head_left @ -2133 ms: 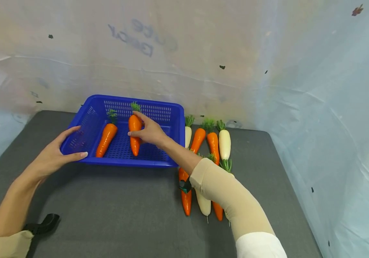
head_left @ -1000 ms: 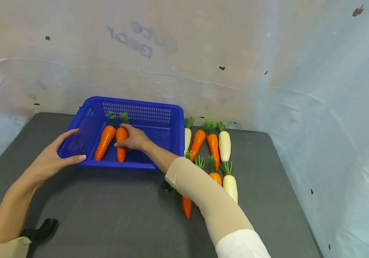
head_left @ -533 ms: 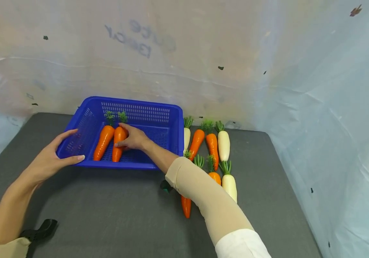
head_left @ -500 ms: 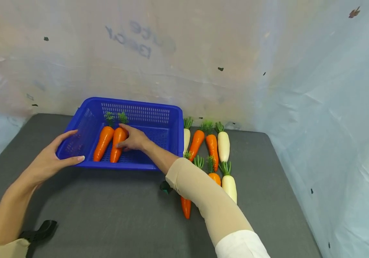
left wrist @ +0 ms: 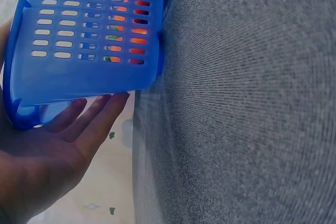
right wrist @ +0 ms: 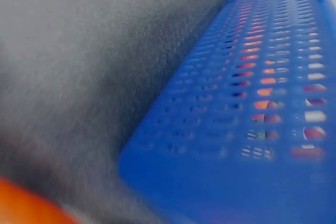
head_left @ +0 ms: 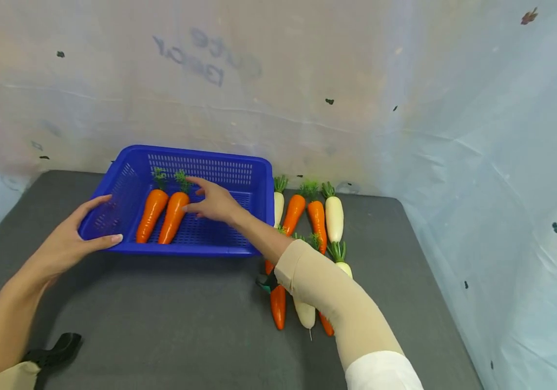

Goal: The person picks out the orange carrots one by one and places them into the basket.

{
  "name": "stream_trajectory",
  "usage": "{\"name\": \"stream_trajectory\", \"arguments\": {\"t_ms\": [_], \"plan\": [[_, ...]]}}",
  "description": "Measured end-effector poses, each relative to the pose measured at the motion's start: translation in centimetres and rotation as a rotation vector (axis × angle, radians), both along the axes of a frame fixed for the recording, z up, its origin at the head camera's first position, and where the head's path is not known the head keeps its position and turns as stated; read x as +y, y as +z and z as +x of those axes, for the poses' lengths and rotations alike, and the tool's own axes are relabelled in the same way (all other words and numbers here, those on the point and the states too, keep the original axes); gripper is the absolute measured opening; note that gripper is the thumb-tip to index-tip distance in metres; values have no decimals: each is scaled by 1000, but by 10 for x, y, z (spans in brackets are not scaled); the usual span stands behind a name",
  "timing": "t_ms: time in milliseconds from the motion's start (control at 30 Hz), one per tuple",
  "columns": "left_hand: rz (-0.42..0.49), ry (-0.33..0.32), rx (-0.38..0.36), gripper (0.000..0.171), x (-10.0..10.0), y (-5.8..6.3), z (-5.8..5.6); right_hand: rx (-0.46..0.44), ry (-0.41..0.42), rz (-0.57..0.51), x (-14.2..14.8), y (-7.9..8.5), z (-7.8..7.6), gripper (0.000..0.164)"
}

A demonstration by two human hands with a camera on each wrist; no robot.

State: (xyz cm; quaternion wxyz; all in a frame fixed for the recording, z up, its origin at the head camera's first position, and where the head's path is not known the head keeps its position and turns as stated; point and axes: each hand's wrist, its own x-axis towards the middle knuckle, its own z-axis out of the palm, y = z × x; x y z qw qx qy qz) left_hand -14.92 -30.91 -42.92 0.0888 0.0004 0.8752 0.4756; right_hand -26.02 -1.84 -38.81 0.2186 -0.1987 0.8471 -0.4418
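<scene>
Head view — left grip [head_left: 66,241] holds basket edge [head_left: 185,249], right grip [head_left: 217,201] wide (room beside carrots [head_left: 173,216]).

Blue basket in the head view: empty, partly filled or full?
Partly filled: two orange carrots lie inside the blue basket, toward its left end, and bare perforated floor shows to their right.

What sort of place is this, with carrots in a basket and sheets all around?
Possibly a makeshift work booth, not a kitchen: plastic-looking sheeting stands behind and to the right of a plain gray table, and the glossy carrots look like they could be models.
</scene>
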Motion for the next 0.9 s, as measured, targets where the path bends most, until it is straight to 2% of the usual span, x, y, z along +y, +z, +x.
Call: {"name": "stream_trajectory", "arguments": {"t_ms": [133, 333, 600, 900], "plan": [[-2, 7, -7, 95, -1, 1, 0, 43, 34, -16, 14, 10, 3, 71], [-6, 18, 7, 96, 1, -2, 3, 27, 45, -120, 37, 17, 9, 68], [18, 13, -17, 95, 0, -5, 3, -4, 65, -229, 79, 25, 13, 68], [1, 16, -3, 96, 1, -1, 1, 19, 33, -305, 123, 31, 11, 66]]}}
